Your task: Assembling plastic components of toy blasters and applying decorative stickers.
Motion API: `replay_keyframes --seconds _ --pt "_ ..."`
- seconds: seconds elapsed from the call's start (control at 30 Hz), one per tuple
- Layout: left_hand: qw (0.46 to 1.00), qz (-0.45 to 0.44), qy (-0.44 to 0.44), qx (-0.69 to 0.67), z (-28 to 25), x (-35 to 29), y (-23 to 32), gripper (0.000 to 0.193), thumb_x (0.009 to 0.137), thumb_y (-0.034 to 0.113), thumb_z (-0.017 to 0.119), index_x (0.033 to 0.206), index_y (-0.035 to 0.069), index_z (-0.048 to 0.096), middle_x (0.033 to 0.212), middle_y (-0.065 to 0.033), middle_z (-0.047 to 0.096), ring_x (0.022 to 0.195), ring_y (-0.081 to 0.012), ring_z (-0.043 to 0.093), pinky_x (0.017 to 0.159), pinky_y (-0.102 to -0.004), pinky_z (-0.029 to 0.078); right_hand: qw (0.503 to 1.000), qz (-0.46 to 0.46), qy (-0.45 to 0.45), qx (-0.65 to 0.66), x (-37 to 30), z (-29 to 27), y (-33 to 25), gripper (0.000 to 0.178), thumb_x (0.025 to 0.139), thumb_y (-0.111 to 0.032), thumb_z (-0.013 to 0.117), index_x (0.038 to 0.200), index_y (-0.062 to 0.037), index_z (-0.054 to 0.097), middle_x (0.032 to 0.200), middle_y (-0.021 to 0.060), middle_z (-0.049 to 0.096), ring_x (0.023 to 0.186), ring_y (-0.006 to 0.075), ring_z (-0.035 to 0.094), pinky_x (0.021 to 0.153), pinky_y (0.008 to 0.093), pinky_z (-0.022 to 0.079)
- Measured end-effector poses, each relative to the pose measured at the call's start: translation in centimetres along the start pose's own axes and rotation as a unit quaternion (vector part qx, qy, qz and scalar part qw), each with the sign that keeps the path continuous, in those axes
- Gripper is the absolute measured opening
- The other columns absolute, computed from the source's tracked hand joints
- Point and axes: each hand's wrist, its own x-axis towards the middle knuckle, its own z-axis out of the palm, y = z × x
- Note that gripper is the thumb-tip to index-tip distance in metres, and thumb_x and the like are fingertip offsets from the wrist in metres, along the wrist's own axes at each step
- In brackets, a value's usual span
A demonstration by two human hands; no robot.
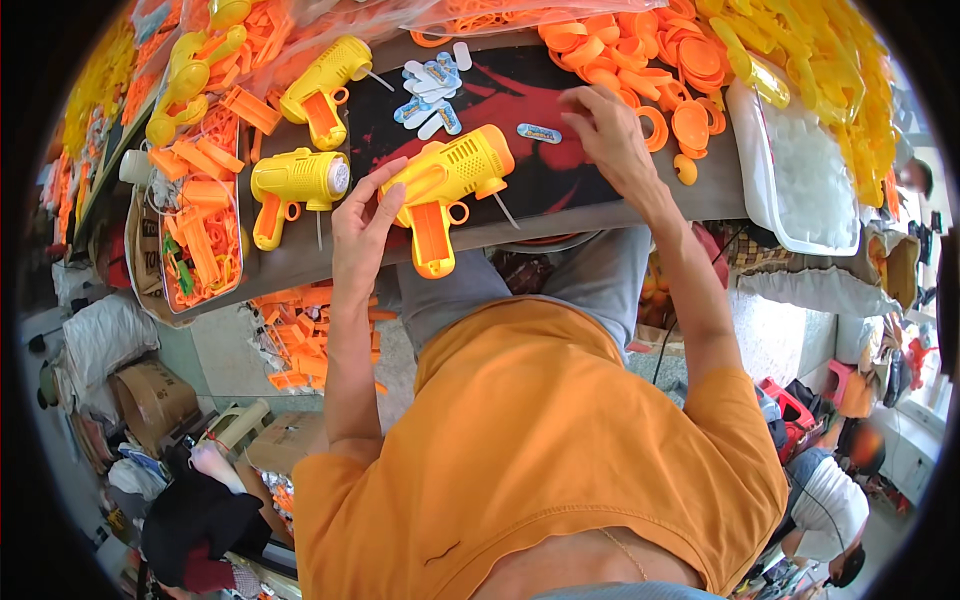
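My left hand (368,222) grips a yellow toy gun (462,172) by its rear, thumb and fingers closed on the body. The gun has an orange nose, an orange panel in its handle and a thin cable hanging below. My right hand (610,135) is over the table to the right of the gun, its fingers bent but apart, with nothing visible in them. A single blue oval label (540,133) lies just left of its fingertips. Further back is a loose pile of similar labels (430,92). Two other yellow toy guns (298,188) lie at the left.
Orange rings and caps (690,125) are heaped beyond my right hand. A white tub (775,190) of clear pieces stands at the right, beside yellow shells (830,70). At the left, a tray (240,270) holds orange parts. More orange parts (300,340) lie below the table edge.
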Motion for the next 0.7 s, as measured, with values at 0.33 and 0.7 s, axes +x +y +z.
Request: replay_keyframes --seconds 0.33,0.7 --pt "1.000 -0.003 -0.002 -0.012 0.0 0.8 -0.4 0.034 0.093 0.018 0.062 0.122 0.000 0.061 0.109 -0.0032 0.063 0.097 -0.0066 0.056 0.088 -0.0211 0.044 0.989 0.033 0.068 -0.128 -2.3 2.4 -0.2 0.028 0.079 -0.025 0.073 0.094 -0.0039 0.061 0.097 0.0099 0.055 0.095 0.0288 0.053 0.080 0.0388 0.043" --pt "0.997 0.041 -0.041 -0.048 4.0 3.5 -0.9 0.031 0.089 0.011 0.064 0.118 -0.001 0.061 0.109 -0.0060 0.064 0.100 -0.0100 0.057 0.089 -0.0255 0.045 0.986 0.133 0.094 0.045 -2.5 2.3 -0.2 0.013 0.081 -0.009 0.070 0.089 -0.0022 0.061 0.079 0.0087 0.063 0.071 0.0167 0.059 0.067 0.0298 0.048"
